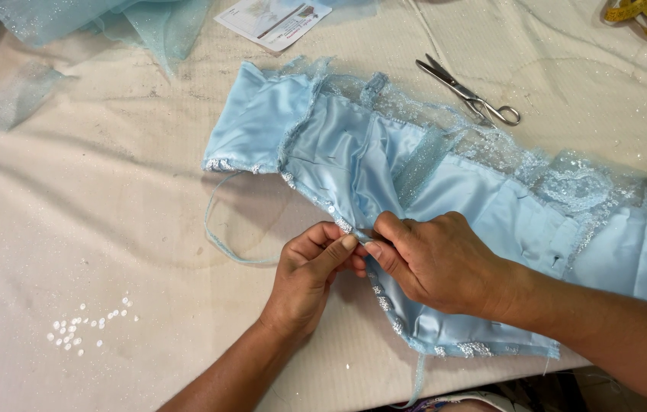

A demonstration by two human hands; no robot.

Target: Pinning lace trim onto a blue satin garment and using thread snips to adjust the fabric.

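Two hands pinch sequinned edge of pale blue satin bodice (pixel 430 198) lying flat on bench (pixel 110 229). Left hand (pixel 308 275) and right hand (pixel 438 263) fingers clenched on trim. Fabric likely light, limp, slippery; safest hold along stitched edge. Scissors (pixel 468 93) well apart.

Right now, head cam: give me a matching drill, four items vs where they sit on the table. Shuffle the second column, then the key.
Things:
1. scissors
2. loose white beads
3. yellow measuring tape
4. printed card

Places:
A. top right corner
B. lower left, on the bare cloth
C. top edge, middle, beside the tulle
D. above the blue garment, right of centre

Pairs: 1-D, 2-B, 3-A, 4-C
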